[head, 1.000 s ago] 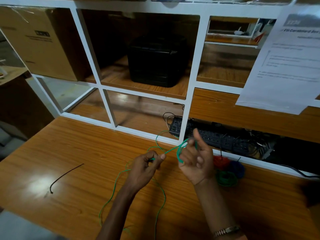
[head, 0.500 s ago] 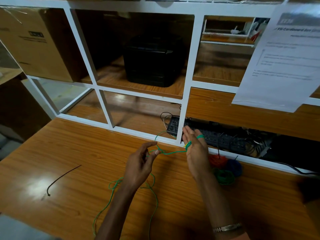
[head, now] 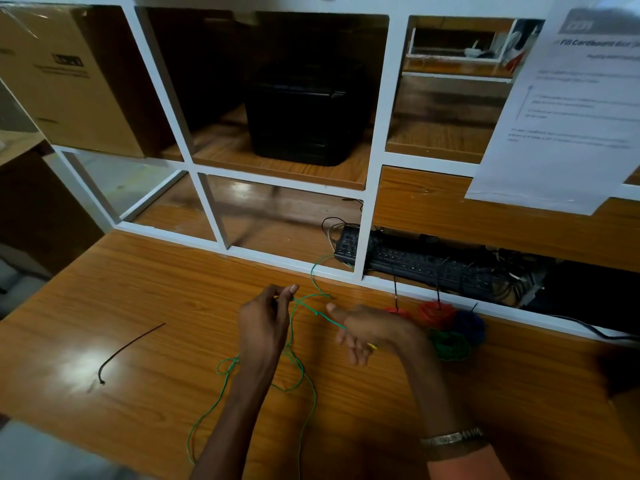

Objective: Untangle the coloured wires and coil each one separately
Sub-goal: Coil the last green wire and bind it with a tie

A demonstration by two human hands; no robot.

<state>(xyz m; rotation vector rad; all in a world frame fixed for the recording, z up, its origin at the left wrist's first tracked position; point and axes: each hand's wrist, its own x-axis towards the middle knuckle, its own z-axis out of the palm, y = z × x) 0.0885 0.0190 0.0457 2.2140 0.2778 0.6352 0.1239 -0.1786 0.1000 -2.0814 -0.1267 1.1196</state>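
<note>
Green wire (head: 304,382) trails loose off the desk's (head: 138,289) near edge. The left hand (head: 265,323) pinches it; the right hand (head: 367,332) has turned palm-down, wire around half-curled fingers, adding another wrap. Finished coils (head: 446,327) wait by the far edge.
</note>
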